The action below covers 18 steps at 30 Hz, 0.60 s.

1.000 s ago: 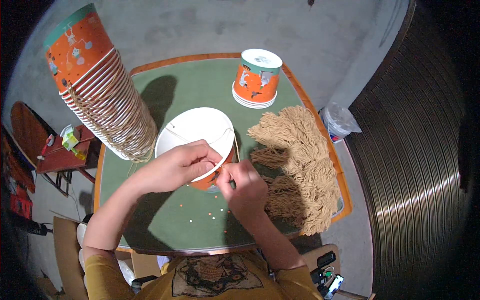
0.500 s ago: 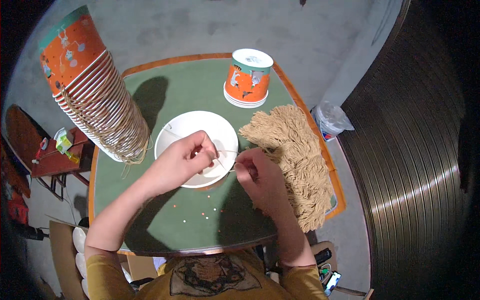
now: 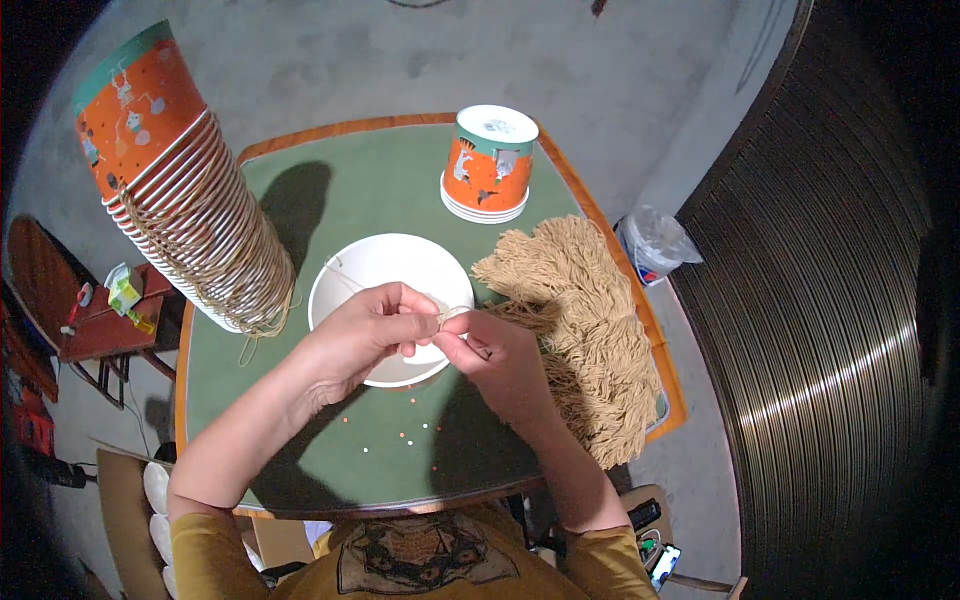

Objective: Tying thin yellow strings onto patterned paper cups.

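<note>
Left hand (image 3: 375, 330) and right hand (image 3: 505, 365), fingers pinched on a thin cord (image 3: 456, 311) above an upturned-mouth paper bucket (image 3: 395, 260), partly hiding its rim. On the green worktop (image 3: 390, 170): tall bucket stack (image 3: 215, 225), left; short inverted stack (image 3: 490, 178), beyond; tan cord bundle (image 3: 595, 330), right, beside the right hand; small discs (image 3: 366, 450), nearer the wearer.

Nothing legible — the grey print (image 3: 498, 127) on the upturned cup (image 3: 485, 178) is too small
</note>
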Tool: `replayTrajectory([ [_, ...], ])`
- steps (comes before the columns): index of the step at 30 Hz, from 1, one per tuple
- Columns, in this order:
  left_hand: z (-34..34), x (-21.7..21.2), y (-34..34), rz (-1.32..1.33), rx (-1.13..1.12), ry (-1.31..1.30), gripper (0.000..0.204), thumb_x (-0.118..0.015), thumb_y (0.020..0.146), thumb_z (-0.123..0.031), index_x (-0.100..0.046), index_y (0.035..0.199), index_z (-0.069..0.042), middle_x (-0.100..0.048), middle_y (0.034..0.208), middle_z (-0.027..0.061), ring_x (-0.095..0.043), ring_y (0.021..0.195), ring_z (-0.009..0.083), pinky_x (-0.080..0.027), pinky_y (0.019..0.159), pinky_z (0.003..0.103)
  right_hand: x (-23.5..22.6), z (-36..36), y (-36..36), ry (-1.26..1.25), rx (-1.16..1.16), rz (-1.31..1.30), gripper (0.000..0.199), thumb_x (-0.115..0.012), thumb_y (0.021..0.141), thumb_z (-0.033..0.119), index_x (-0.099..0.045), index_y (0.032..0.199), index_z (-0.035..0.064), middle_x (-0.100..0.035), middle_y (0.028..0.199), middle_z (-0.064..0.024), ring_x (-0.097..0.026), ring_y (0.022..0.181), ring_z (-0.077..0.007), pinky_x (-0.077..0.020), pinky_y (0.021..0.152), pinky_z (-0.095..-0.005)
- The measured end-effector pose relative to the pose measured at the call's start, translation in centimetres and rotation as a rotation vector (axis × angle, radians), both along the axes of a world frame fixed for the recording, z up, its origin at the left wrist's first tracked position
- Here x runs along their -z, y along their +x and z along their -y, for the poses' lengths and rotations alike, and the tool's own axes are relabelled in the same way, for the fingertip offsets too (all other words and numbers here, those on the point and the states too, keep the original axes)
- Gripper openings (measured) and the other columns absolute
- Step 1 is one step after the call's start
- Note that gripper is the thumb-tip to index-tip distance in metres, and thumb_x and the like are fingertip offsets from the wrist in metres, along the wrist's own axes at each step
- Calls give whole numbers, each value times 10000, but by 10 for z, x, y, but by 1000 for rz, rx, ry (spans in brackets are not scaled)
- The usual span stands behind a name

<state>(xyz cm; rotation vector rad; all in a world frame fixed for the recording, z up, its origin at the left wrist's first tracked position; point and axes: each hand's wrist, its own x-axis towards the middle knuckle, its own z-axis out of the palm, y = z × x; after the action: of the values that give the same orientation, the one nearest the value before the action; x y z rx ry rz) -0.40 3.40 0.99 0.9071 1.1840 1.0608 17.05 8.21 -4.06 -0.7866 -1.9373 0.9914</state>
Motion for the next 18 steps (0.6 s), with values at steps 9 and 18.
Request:
replayTrajectory([
  [9, -2, 10, 1, -179, 61, 117, 119, -631, 891, -166, -589, 960, -79, -591, 889, -23, -507, 806, 68, -401, 692, 213, -9, 1, 0, 181, 17, 61, 120, -696, 796, 146, -607, 847, 84, -604, 663, -122, -619, 584, -280, -481, 523, -355],
  [18, -2, 10, 8, -240, 47, 195, 127, -605, 912, -176, -571, 953, -61, -582, 887, -6, -503, 797, 77, -421, 715, 234, -6, -2, 2, 165, 6, 82, 126, -687, 801, 142, -596, 863, 82, -576, 625, -105, -593, 544, -253, -462, 505, -352],
])
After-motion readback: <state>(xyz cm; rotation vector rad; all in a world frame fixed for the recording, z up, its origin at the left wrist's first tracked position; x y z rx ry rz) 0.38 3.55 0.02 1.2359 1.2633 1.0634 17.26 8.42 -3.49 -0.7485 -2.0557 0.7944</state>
